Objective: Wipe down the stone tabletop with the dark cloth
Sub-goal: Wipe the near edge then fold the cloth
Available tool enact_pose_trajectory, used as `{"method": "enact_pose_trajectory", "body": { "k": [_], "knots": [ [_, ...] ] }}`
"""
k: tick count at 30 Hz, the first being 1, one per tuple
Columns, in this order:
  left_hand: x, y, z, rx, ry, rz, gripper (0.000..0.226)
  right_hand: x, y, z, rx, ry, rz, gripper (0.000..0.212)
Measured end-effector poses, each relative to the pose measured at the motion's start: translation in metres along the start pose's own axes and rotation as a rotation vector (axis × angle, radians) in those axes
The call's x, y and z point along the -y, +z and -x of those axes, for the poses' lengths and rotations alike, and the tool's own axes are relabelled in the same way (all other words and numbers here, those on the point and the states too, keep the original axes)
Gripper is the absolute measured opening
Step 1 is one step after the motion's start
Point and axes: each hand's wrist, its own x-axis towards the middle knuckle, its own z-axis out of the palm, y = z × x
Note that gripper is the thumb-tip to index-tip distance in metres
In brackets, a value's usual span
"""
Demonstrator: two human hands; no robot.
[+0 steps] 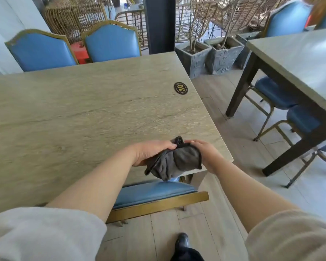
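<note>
Both your hands, left [151,150] and right [205,151], grip the dark cloth [175,161] bunched above the counter [83,110]; wiping looks unstarted.

My left hand [151,150] and right hand [205,151] meet over the near right corner of the table [73,110], with the cloth [174,161] between them, hanging past the table edge. A chair [154,193] sits tucked under that edge below. A number badge [180,88] lies further back near the right edge, two chairs [111,42] stand behind the table, planters [194,57] beyond its far right corner, another table [299,59] to the right
</note>
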Motion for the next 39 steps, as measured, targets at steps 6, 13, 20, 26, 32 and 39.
{"method": "enact_pose_trajectory", "body": {
  "k": [6, 13, 20, 26, 32, 39],
  "knots": [
    [-0.016, 0.018, 0.053, -0.123, 0.200, 0.516, 0.038, 0.012, -0.011, 0.077, 0.245, 0.090, -0.429, 0.087],
    [-0.014, 0.065, 0.073, -0.202, 0.287, 0.805, 0.052, 0.027, -0.025, 0.148, 0.183, -0.161, -0.491, 0.039],
    [-0.026, 0.112, 0.055, -0.171, 0.051, 0.515, 0.031, 0.025, -0.065, 0.152, 0.031, -0.099, -0.462, 0.026],
    [-0.045, 0.145, 0.006, -0.326, -0.121, 0.399, 0.070, 0.008, -0.115, 0.127, -0.004, -0.035, -0.320, 0.023],
    [-0.054, 0.153, -0.049, -0.521, -0.142, 0.399, 0.056, 0.005, -0.160, 0.079, 0.117, -0.006, -0.095, 0.034],
    [-0.056, 0.129, -0.092, -0.686, -0.154, 0.525, 0.036, 0.014, -0.160, 0.011, 0.198, 0.059, -0.057, 0.038]
  ]
}}
